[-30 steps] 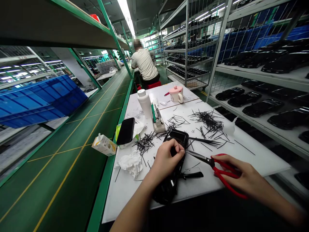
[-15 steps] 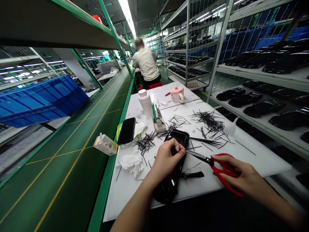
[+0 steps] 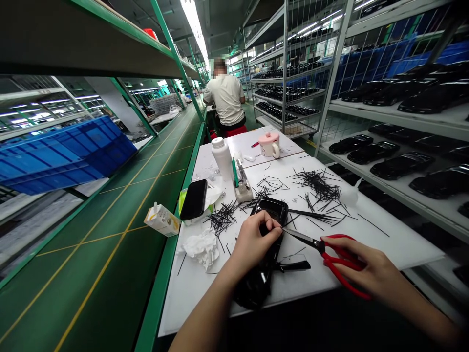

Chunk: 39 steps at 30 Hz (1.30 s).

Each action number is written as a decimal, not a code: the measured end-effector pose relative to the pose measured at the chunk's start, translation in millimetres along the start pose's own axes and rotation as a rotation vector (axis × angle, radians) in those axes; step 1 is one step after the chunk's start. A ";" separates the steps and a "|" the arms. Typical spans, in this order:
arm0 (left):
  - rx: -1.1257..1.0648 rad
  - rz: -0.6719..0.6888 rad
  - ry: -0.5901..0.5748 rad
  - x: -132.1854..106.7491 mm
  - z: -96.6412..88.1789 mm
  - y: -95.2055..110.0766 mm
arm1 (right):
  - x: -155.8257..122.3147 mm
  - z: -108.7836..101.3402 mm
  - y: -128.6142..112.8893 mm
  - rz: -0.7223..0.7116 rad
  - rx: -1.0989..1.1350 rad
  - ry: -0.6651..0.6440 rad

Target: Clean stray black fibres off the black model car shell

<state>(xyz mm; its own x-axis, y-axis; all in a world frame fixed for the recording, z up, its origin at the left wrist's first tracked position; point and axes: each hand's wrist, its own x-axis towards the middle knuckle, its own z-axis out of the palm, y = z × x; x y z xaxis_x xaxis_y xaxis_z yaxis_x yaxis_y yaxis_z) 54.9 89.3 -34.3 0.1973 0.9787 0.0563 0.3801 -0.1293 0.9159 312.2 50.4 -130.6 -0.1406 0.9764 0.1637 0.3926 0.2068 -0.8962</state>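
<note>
Head view, scissors (image 3: 319, 246) in right hand (image 3: 371, 268), black car (image 3: 261, 277)

A white tabletop (image 3: 381, 254) carries, clockwise around its middle, a pink-lidded mug (image 3: 268, 147) at twelve, a heap of thin black strips (image 3: 318, 186) at two, a black model car (image 3: 255, 282) towards seven, crumpled tissue (image 3: 202, 248) between eight and nine, a second strip heap (image 3: 222, 218) at nine and a white bottle (image 3: 222, 159) at ten.
</note>
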 end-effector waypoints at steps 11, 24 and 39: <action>0.065 0.034 0.000 0.5 0.0 -2.7 | 39.3 -74.5 23.0 0.011 -0.485 0.079; 0.158 0.067 0.032 3.1 -1.7 -5.1 | 70.9 -89.0 31.9 0.040 -0.553 0.138; 0.054 -0.012 -0.085 4.5 -17.5 -1.7 | 87.0 -14.0 -36.9 0.041 0.421 0.129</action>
<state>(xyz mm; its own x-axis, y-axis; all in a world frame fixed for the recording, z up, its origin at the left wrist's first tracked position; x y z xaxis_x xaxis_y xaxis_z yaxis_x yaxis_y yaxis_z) 39.4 96.8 -28.6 0.2678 0.9634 0.0095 0.4308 -0.1286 0.8933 298.2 128.6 -77.5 -0.0071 0.9885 0.1509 -0.0130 0.1508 -0.9885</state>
